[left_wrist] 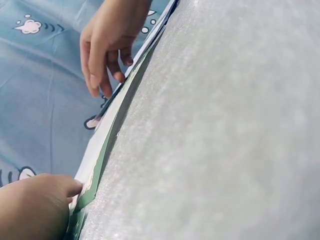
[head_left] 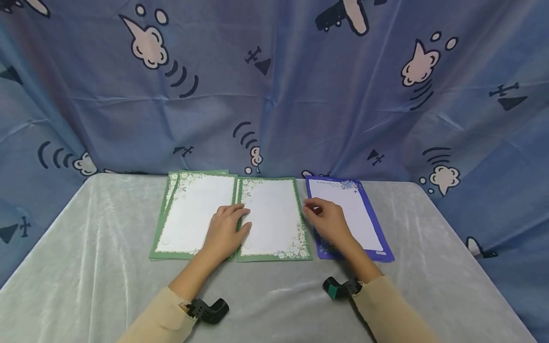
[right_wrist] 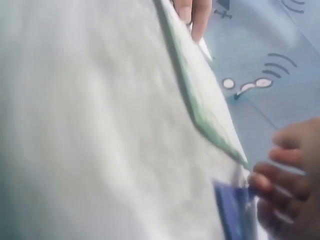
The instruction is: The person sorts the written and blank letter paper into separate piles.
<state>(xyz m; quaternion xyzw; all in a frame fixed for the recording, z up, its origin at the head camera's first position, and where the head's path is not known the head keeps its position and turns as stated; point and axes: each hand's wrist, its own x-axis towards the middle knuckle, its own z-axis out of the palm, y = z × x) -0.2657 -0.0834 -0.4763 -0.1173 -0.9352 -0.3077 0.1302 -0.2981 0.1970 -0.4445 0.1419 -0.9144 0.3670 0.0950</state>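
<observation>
My left hand [head_left: 225,230] rests across the gap between two green-bordered sheets. Its fingers lie along the right side of the left-hand paper stack [head_left: 195,209], and the thumb reaches onto the left edge of the middle sheet [head_left: 270,219]. In the left wrist view that thumb [left_wrist: 72,186] is right at the paper's edge. My right hand [head_left: 329,220] hovers around the left side of the purple-bordered sheets [head_left: 362,224], fingertips at the middle sheet's right edge. Seen from the left wrist, the right fingers [left_wrist: 102,65] hang loosely bent with nothing between them.
A pale grey plush cloth [head_left: 274,295] covers the table. Behind it hangs a blue curtain [head_left: 283,95] with cloud and airplane prints, close to the papers' far edges. Each wrist wears a black camera mount, the left mount [head_left: 209,310] and the right mount [head_left: 341,287].
</observation>
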